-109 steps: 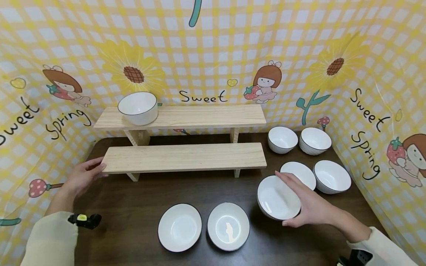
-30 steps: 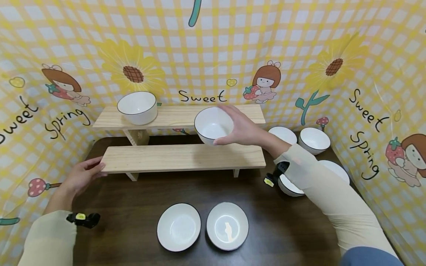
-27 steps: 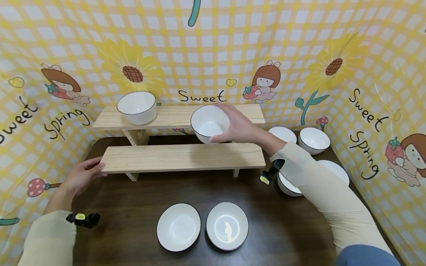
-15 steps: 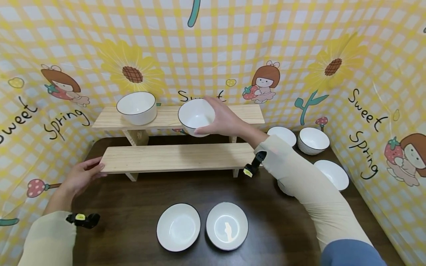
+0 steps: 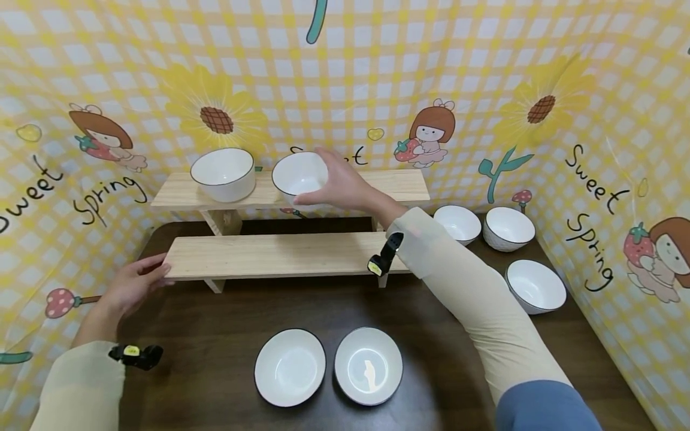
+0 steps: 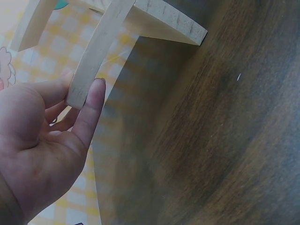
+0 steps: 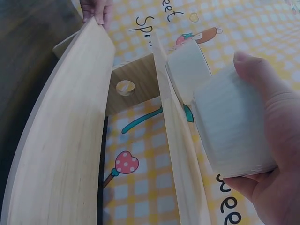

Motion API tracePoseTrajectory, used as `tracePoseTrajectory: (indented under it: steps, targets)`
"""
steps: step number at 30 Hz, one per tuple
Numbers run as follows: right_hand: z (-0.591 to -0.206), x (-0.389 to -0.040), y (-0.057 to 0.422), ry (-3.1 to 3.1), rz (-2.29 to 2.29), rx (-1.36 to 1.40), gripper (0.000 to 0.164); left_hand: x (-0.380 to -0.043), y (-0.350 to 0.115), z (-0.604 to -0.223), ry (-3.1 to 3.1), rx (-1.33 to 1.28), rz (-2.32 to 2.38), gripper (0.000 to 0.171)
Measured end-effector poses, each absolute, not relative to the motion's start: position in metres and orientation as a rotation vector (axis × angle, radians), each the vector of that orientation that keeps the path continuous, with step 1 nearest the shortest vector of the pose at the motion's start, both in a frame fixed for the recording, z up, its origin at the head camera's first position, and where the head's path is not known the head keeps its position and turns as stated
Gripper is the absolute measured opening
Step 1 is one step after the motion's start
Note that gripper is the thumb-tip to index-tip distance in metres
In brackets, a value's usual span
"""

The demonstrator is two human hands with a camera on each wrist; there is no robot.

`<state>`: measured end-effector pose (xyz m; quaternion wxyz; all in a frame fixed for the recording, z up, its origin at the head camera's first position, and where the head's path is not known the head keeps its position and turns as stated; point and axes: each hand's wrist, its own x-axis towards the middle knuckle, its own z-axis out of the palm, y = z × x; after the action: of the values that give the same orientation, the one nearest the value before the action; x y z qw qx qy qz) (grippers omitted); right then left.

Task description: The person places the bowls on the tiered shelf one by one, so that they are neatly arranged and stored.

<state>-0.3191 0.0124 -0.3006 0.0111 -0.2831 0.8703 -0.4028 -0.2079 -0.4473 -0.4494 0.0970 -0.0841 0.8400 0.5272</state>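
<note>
Our right grip (image 5: 342, 182) clasps a white bowl (image 5: 296, 172) near the upper shelf (image 5: 401, 184); our left grip (image 5: 133, 285) pinches the lower shelf (image 5: 242, 254). Drifting left might knock the neighbouring bowl (image 5: 223, 173).

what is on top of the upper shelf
A white bowl, near its left end. The right hand and held bowl cover part; what's behind them can't be seen.

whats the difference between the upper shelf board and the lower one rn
Place: the upper shelf board is higher and farther back; the lower shelf board is lower and nearer.
Contact: the left hand grips the lower shelf board's left end; no hand grips the upper shelf board.
Load: the upper shelf board bears a dark-rimmed white bowl; no bowl stands on the lower shelf board.
Both are long and of pale wood.
</note>
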Motion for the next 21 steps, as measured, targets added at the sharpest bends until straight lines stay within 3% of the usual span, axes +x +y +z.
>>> tracePoseTrajectory:
  steps: [9,21]
  targets:
    - [-0.300,-0.332,-0.003,2.677,-1.371,-0.880,0.090,-0.209,-0.448,-0.450,2.471,-0.228,1.574,0.070]
    - [-0.307,-0.340,-0.026,2.666,-1.424,-0.781,0.091,-0.210,-0.448,-0.450,2.477,-0.243,1.565,0.073]
